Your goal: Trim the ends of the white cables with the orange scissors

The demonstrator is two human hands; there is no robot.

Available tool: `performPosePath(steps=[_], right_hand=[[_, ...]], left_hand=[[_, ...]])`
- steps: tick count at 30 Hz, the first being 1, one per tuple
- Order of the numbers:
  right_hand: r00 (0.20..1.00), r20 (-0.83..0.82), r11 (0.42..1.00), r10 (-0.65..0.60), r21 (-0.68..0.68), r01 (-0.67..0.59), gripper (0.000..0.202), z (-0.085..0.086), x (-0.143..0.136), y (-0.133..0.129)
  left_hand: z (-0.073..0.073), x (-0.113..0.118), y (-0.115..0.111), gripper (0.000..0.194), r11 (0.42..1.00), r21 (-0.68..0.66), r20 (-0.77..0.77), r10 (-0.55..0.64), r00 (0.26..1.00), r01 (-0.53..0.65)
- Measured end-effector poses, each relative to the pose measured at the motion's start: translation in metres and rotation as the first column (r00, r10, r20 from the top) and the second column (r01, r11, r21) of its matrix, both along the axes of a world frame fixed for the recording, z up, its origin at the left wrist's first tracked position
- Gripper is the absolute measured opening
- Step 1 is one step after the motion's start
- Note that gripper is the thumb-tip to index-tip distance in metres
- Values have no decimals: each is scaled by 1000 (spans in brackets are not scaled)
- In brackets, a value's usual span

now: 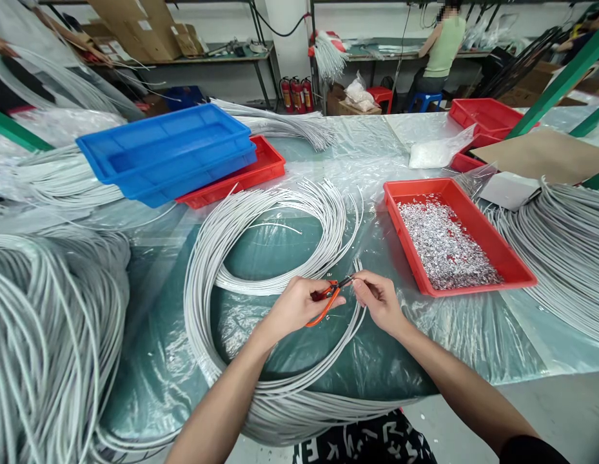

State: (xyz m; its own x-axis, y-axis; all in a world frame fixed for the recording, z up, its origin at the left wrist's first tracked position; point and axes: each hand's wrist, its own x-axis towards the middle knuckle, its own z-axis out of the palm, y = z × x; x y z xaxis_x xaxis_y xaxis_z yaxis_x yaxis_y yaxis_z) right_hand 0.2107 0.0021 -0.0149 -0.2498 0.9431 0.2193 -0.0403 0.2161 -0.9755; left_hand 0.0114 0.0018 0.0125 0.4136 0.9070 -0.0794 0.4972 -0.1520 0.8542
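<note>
My left hand point(299, 303) is closed around orange-handled pliers point(323, 314), whose dark jaws point right. Those jaws meet the fingertips of my right hand point(376, 298), which pinches the end of a grey cable point(356, 322). Whether a small part sits between jaws and fingertips is too small to make out. Several cable ends stick up just behind my right fingers. Around both hands lies a large coil of grey cables point(202, 290), looped on the plastic-covered green table point(400, 367).
A red tray point(514, 283) of small shiny metal pieces point(444, 245) stands right. Blue trays point(168, 145) rest on a red tray point(274, 164) at left. Cable heaps point(52, 322) flank both sides. A person point(444, 45) sits at the back bench; another point(62, 38) handles cables far left.
</note>
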Motion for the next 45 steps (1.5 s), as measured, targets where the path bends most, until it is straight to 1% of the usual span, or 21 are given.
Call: performPosePath(steps=[4, 6, 10, 15, 17, 21, 22, 23, 24, 25, 28, 29, 31, 33, 35, 37, 41, 45], right_hand=[[1000, -2, 1000, 7, 11, -7, 29, 4, 3, 2], [1000, 5, 999, 1, 37, -1, 25, 5, 4, 3], [998, 34, 988, -61, 147, 55, 17, 6, 6, 1], [983, 91, 951, -158, 282, 127, 14, 5, 5, -2], [966, 127, 917, -227, 360, 168, 13, 4, 3, -3], [903, 172, 794, -394, 558, 240, 13, 4, -1, -6], [892, 172, 775, -419, 580, 252, 13, 3, -2, -7], [887, 169, 772, -430, 578, 264, 13, 3, -3, -7], [889, 165, 785, -426, 557, 273, 13, 3, -3, -8], [899, 160, 810, -408, 518, 275, 13, 3, -4, -9], [942, 128, 901, -310, 355, 248, 17, 3, -3, -9], [953, 110, 923, -282, 301, 238, 19, 3, -2, -8], [967, 69, 950, -247, 211, 228, 23, 2, -1, -6], [973, 45, 962, -225, 169, 214, 24, 1, -2, -6], [979, 48, 968, -196, 167, 186, 23, 0, -3, -6], [985, 57, 973, -165, 175, 153, 21, -1, -6, -8], [988, 66, 976, -136, 179, 123, 22, -2, -11, -14], [985, 79, 972, -156, 188, 139, 24, -2, -13, -15]], left_hand=[[0, 0, 0, 44, 1000, -1, 0, -11, 1000, 11], [0, 0, 1, 45, 1000, 3, 0, -24, 1000, 24], [1, 0, 1, 47, 999, 6, 2, -43, 999, 43], [1, 1, 0, 46, 999, -1, -6, -49, 999, 49], [0, 1, -1, 47, 999, -1, -13, -44, 999, 44], [-1, 2, -2, 48, 999, 16, -14, -35, 999, 35], [-1, 3, -2, 48, 999, 20, -13, -33, 999, 34], [-2, 3, -2, 49, 999, 23, -12, -30, 999, 31], [-3, 3, -2, 49, 999, 23, -11, -26, 1000, 26], [-4, 4, -2, 48, 1000, 21, -11, -21, 1000, 21], [-5, 4, -1, 44, 1000, -1, 1, -7, 1000, 7], [-5, 5, -1, 42, 1000, -9, 16, -2, 1000, 3], [-3, 5, 1, 36, 999, -28, 84, 21, 996, -19], [0, 7, 1, 32, 996, -59, 194, 81, 978, -71], [4, 8, 2, 31, 986, -92, 296, 164, 941, -142], [8, 10, 1, 31, 976, -113, 362, 213, 907, -184], [8, 15, -1, 27, 979, -109, 441, 201, 875, -170], [5, 16, -4, 24, 979, -99, 453, 202, 868, -176]])
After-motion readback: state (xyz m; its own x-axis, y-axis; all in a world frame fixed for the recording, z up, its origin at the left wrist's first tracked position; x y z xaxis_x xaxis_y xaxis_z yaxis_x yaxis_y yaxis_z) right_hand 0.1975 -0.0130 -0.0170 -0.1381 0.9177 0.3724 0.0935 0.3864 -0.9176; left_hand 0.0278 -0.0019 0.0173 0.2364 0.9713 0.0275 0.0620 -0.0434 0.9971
